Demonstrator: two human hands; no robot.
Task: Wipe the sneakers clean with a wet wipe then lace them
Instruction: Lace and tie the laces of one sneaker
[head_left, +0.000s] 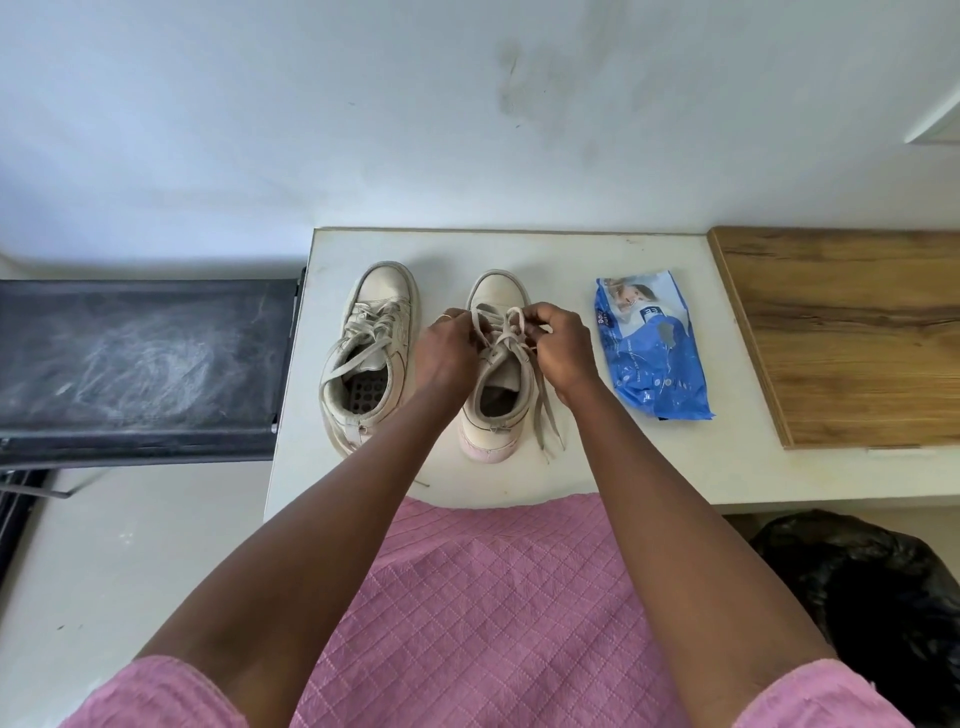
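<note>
Two off-white high-top sneakers stand side by side on a white table (649, 467), toes pointing away from me. The left sneaker (370, 358) is laced, its laces loose. Over the right sneaker (496, 400) both hands meet at the upper eyelets. My left hand (448, 345) pinches one strand of its beige lace (506, 332). Another strand, looped near the toe, is pinched by my right hand (561, 345). Two loose lace ends (548, 415) trail down the sneaker's right side onto the table. A blue wet-wipe pack (652, 345) lies to the right.
A wooden board (852, 332) covers the table's right end. A dark scuffed surface (140, 358) sits left of the table. A black plastic bag (883, 597) is on the floor at lower right. The white wall rises right behind the table.
</note>
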